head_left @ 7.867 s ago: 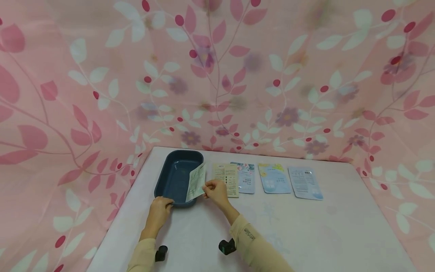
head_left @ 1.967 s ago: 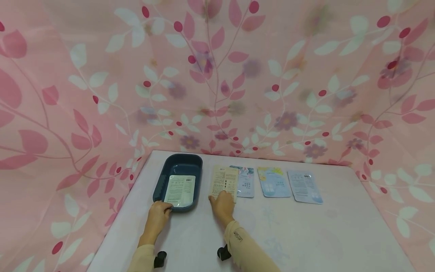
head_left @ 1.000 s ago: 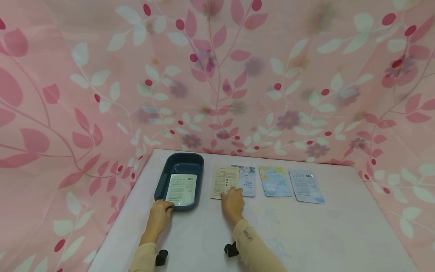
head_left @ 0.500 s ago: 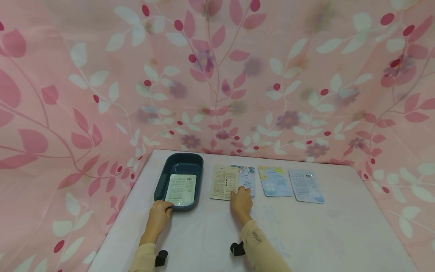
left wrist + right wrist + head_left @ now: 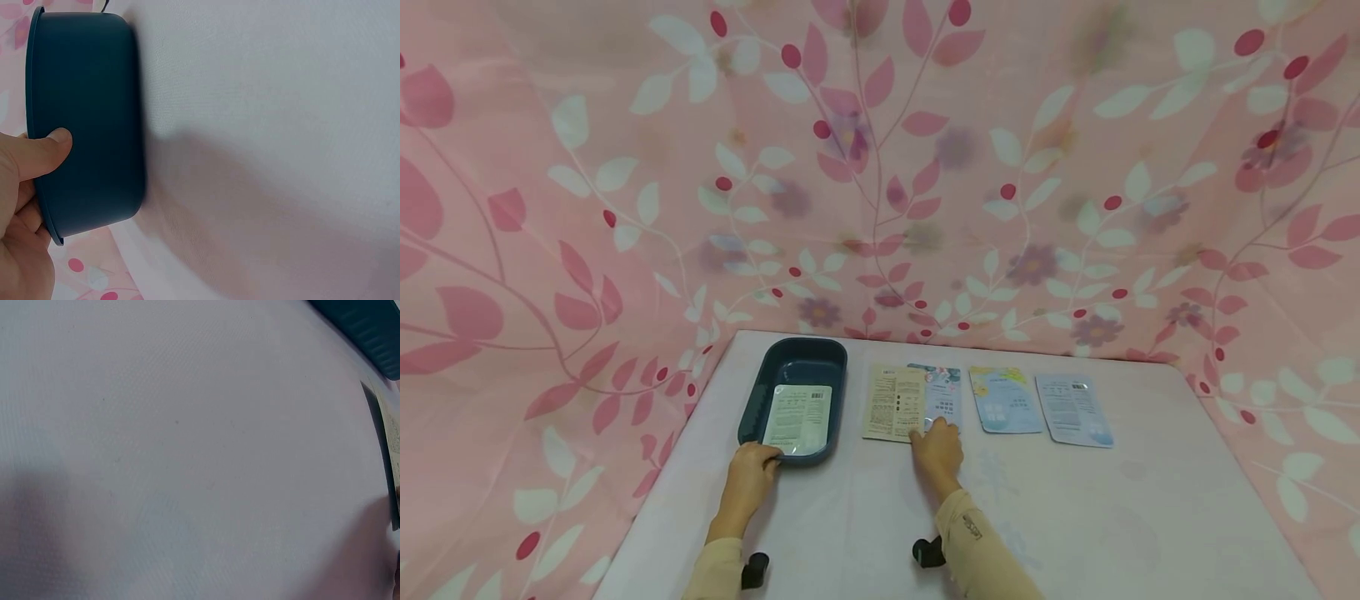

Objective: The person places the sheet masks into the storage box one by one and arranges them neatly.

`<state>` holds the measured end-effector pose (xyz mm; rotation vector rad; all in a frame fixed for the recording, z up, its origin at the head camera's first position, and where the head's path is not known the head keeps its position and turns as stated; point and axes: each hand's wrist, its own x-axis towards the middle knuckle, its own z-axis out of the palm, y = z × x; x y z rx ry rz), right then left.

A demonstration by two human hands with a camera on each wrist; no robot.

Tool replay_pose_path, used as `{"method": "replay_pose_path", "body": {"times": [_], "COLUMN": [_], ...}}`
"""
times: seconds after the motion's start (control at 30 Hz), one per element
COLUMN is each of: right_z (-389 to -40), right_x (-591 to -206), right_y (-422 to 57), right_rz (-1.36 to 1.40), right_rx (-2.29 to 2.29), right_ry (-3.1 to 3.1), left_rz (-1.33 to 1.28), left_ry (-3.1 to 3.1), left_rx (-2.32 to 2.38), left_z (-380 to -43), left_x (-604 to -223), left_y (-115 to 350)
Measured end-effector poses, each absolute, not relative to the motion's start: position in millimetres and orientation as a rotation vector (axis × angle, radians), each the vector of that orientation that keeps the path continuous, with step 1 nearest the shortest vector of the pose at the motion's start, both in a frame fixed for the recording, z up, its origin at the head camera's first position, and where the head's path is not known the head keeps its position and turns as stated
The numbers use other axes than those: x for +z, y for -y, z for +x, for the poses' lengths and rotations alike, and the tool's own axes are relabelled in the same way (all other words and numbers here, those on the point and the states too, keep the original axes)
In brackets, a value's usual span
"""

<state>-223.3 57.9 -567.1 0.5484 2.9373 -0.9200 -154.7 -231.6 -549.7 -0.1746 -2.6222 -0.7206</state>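
My left hand (image 5: 749,479) grips the near rim of a dark blue rectangular tub (image 5: 801,367); in the left wrist view the thumb (image 5: 59,140) lies against its outer wall. A pale green printed sachet (image 5: 797,419) lies flat in the near part of the tub. My right hand (image 5: 937,454) is at the near right corner of a beige printed sachet (image 5: 895,408), its fingers over the light blue flowered sachet (image 5: 943,392) that the beige one partly overlaps. In the right wrist view only the near edge of the beige sachet (image 5: 392,444) shows. I cannot tell whether my right fingers pinch it.
Further right lie a blue sachet with a yellow top (image 5: 1006,400) and a pale blue printed sachet (image 5: 1073,410), side by side. All rest on a white-covered table (image 5: 1120,517). A pink floral curtain (image 5: 880,167) rises behind the table and at both sides.
Earlier, my right hand held the pale green sachet over the tub; it now lies inside. My right hand has since slid right along the beige sachet's near edge. My left hand stays on the rim.
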Motion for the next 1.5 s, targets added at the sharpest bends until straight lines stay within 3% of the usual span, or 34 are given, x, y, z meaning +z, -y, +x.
{"method": "replay_pose_path", "body": {"times": [0.83,1.5], "right_z": [-226,-234], "right_x": [-564,-554], "right_y": [-57,-72], "right_rz": [0.605,0.424], "right_rx": [-1.250,-1.575], "right_ry": [-2.780,-2.526], "left_rz": [-0.143,-0.134], "left_ry": [2.673,2.659], "left_rx": [-0.742,-0.747], "left_z": [-155,-154], "left_x": [-547,-548], "left_y": [233,230]}}
